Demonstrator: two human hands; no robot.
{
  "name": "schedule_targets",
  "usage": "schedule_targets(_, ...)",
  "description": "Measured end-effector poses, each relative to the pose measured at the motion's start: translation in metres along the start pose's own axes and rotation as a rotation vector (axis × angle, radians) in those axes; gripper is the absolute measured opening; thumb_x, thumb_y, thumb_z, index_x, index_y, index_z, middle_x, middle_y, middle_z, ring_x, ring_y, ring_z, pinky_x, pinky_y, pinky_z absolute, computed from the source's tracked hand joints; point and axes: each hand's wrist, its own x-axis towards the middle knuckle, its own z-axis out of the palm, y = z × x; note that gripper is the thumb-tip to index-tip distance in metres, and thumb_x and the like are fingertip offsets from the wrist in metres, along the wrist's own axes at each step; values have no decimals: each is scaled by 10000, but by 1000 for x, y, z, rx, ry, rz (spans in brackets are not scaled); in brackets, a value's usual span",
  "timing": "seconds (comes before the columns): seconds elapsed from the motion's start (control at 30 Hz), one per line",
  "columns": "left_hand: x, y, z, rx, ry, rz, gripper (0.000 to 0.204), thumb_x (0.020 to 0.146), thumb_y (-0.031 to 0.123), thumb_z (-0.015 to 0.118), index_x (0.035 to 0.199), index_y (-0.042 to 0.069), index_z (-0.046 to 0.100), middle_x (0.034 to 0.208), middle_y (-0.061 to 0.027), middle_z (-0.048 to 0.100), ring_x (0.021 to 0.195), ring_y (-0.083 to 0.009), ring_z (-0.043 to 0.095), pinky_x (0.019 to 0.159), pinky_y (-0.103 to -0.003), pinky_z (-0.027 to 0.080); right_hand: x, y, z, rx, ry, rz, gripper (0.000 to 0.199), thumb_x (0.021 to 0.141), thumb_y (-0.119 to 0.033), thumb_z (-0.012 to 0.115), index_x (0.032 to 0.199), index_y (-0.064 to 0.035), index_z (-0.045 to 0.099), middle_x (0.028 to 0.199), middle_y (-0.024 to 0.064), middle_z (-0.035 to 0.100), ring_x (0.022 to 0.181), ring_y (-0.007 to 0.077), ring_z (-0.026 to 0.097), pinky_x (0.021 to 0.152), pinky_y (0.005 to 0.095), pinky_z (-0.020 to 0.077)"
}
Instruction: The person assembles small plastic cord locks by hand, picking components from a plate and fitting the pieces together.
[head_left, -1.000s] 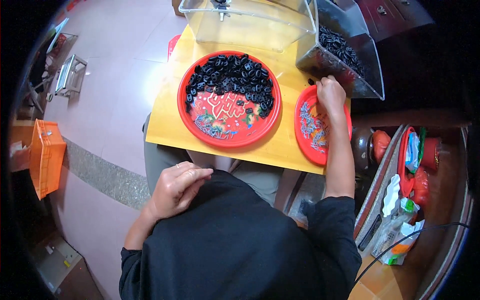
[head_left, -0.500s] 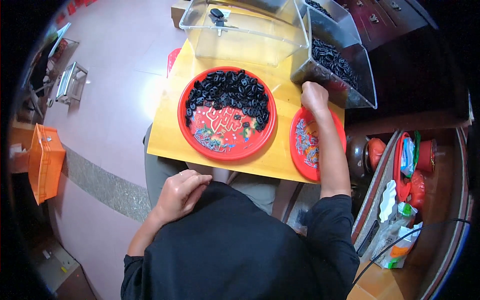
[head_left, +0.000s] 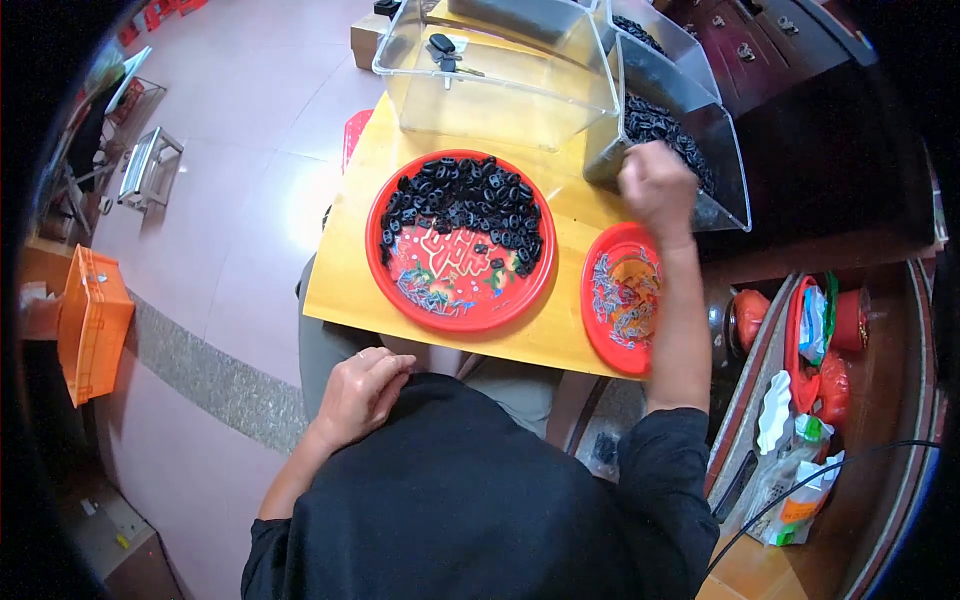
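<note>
My right hand (head_left: 658, 188) is closed in a fist at the near wall of a clear plastic bin (head_left: 735, 165) with many small black pieces (head_left: 665, 135) in it. Whatever the fist holds is hidden. Beneath that forearm lies a small red plate (head_left: 597, 335) with thin grey-blue pins (head_left: 632, 325). My left hand (head_left: 365, 392) is held low before my chest, fingers pinched together; I cannot make out anything in them. Beyond it, a large red plate (head_left: 520, 312) carries black oval plastic pieces (head_left: 465, 190) heaped along its far side and more thin pins (head_left: 430, 294) at its near left.
Both plates rest on a yellow table (head_left: 345, 290). At its far side a clear bin (head_left: 480, 115) stands beside the black pieces' bin, with a car key (head_left: 445, 55) showing in it. An open shelf (head_left: 850, 420) with bags is at right; an orange crate (head_left: 95, 325) is at left.
My right hand has shifted away from the small plate's far rim, higher and to the right, closer to the bin of black pieces. My left hand stays about where it was.
</note>
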Motion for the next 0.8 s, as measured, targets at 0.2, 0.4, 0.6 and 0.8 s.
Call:
schedule_targets(0.2,-6,-8,2,58,1,5,151,748,14,605,895,1,570,729,-132,560,689,-309,565,591,-387,458,13,48,-22,-133,160,204,163,759,-111,562,903,-45,603,825,125,605,740,300,597,663,395,483)
schedule_targets(0.4,-17,-18,7,80,-3,-22,153,749,27,601,897,3,566,741,-126,563,709,-303,567,600,-390,462,-32,-58,-18,441,-83,83,129,744,-56,589,866,-15,604,783,136,597,726,285,596,636,366,482)
schedule_targets(0.6,-25,-21,11,83,-27,-4,155,751,40,599,899,5,568,755,-127,571,724,-302,571,610,-391,466,-69,-141,9,547,-398,-137,91,716,-23,606,800,-11,572,768,122,555,728,279,573,626,359,468)
schedule_targets(0.8,-41,-22,13,88,-36,0,164,740,38,603,898,3,574,766,-132,579,746,-310,576,633,-397,471,-74,-140,36,299,-386,-122,67,734,-94,597,752,-39,564,768,110,546,769,288,569,631,388,474)
